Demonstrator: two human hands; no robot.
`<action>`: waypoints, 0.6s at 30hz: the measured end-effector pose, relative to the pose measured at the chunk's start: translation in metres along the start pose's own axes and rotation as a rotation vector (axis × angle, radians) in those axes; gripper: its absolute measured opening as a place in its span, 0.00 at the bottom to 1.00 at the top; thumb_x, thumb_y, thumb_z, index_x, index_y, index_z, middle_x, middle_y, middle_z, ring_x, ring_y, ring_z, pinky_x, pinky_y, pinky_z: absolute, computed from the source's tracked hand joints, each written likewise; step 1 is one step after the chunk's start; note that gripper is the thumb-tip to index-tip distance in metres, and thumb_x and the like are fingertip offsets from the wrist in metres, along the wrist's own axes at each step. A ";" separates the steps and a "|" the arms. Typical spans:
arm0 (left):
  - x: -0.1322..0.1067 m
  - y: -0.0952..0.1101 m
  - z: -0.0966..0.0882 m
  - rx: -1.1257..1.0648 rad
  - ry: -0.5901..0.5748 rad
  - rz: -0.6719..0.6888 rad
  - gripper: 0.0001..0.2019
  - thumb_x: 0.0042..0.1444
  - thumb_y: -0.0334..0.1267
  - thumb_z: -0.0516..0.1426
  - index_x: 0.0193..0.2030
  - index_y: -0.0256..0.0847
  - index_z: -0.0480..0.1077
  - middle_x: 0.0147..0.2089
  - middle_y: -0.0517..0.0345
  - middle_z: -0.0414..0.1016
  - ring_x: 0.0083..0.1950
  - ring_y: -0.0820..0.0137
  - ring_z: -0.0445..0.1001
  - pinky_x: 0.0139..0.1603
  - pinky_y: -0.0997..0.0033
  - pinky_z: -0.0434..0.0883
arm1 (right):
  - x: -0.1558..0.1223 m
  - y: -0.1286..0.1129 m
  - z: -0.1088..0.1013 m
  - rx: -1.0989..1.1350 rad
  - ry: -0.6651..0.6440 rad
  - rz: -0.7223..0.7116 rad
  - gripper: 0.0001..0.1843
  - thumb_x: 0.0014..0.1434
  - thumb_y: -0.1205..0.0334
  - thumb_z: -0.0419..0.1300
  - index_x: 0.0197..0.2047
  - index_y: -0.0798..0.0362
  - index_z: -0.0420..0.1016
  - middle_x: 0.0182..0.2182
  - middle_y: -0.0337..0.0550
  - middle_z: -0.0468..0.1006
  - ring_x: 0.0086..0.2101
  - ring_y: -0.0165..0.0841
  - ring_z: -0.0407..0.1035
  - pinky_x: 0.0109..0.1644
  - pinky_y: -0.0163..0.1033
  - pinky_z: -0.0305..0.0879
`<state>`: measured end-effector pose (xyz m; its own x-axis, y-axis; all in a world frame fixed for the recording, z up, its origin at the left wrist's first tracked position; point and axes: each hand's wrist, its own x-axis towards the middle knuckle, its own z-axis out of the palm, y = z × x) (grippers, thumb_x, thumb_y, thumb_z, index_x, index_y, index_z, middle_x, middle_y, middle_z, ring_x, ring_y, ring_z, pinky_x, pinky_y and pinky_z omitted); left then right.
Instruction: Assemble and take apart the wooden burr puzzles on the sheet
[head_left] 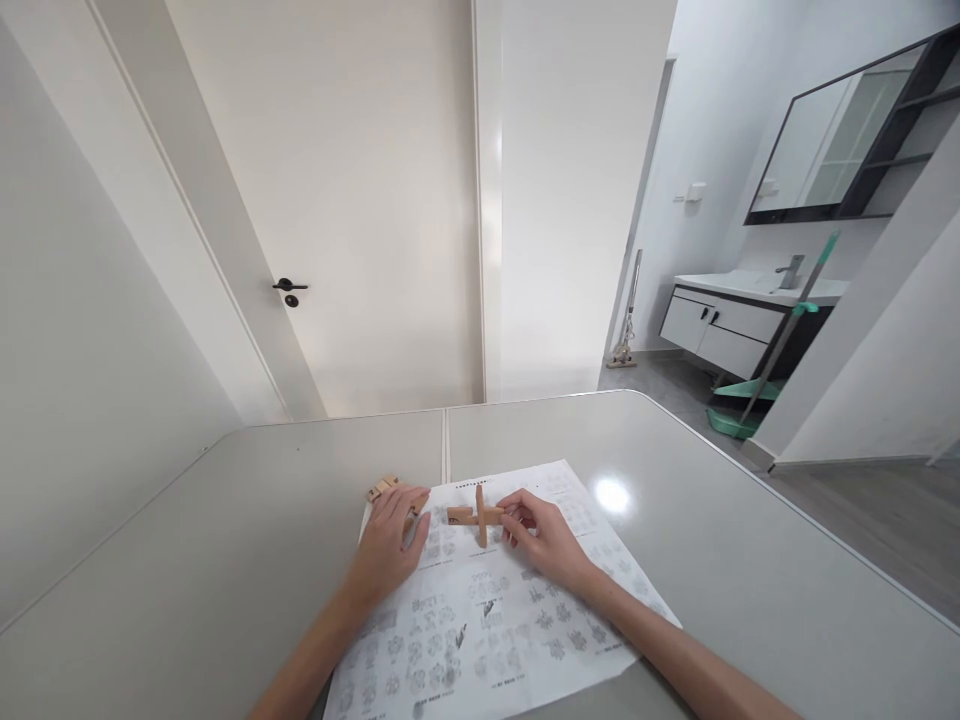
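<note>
Grip of our right hand (pixel 544 540) pinches tan wooden cross puzzle (pixel 476 516); left of it, left hand (pixel 390 540) lies splayed flat on small wooden blocks (pixel 382 488).

The left hand (pixel 390 540) lay over some of the wooden blocks (pixel 381 488), so how many sat beneath it, and whether its fingers gripped one, could not be told. The right hand (pixel 544 540) pinched the wooden cross (pixel 478 516) and its fingertips covered the right end of that piece. The drawings and print on the paper sheet (pixel 517 620) were too small to read, and its near left corner ran off the bottom edge. Both forearms were cut off there as well. The table (pixel 225 560) ran past the left, right and bottom edges. The mirror (pixel 832 140) was cut by the right edge.
</note>
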<state>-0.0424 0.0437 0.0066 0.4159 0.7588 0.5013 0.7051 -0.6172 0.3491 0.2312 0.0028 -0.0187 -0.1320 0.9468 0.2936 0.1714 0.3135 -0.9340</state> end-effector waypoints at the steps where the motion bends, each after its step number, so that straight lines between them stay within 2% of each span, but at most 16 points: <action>1: -0.001 0.006 0.000 -0.062 -0.021 -0.031 0.14 0.66 0.38 0.52 0.57 0.45 0.69 0.56 0.49 0.76 0.60 0.55 0.71 0.62 0.50 0.68 | -0.001 -0.002 0.001 0.039 -0.012 0.011 0.15 0.68 0.47 0.57 0.43 0.50 0.72 0.29 0.41 0.80 0.29 0.36 0.74 0.37 0.42 0.71; 4: -0.004 0.025 0.004 -0.238 -0.128 -0.115 0.19 0.66 0.45 0.55 0.62 0.47 0.64 0.60 0.49 0.74 0.60 0.56 0.73 0.60 0.51 0.71 | -0.003 -0.010 0.006 0.167 -0.062 0.057 0.19 0.66 0.42 0.60 0.42 0.51 0.72 0.27 0.41 0.80 0.31 0.38 0.77 0.40 0.45 0.73; 8: -0.008 0.045 0.012 -0.418 -0.232 -0.210 0.30 0.59 0.49 0.64 0.65 0.49 0.61 0.57 0.49 0.77 0.59 0.56 0.76 0.60 0.51 0.73 | -0.004 -0.015 0.009 0.284 -0.140 0.090 0.24 0.62 0.37 0.62 0.43 0.51 0.72 0.28 0.42 0.81 0.32 0.40 0.79 0.42 0.47 0.75; 13: -0.008 0.058 0.016 -0.618 -0.244 -0.341 0.30 0.58 0.50 0.65 0.63 0.48 0.60 0.46 0.54 0.79 0.43 0.62 0.81 0.44 0.60 0.80 | -0.005 -0.014 0.010 0.294 -0.171 0.094 0.25 0.61 0.36 0.63 0.43 0.51 0.72 0.28 0.42 0.81 0.32 0.40 0.79 0.43 0.47 0.76; 18: -0.007 0.060 0.014 -0.688 -0.279 -0.328 0.27 0.58 0.51 0.64 0.61 0.47 0.64 0.45 0.53 0.78 0.38 0.63 0.82 0.38 0.62 0.80 | -0.007 -0.007 0.014 0.241 -0.209 0.070 0.23 0.62 0.39 0.63 0.45 0.52 0.75 0.31 0.44 0.82 0.32 0.38 0.79 0.41 0.44 0.76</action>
<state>0.0052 0.0037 0.0127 0.4407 0.8915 0.1047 0.3430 -0.2750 0.8982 0.2175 -0.0071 -0.0167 -0.3301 0.9220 0.2023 -0.0455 0.1985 -0.9790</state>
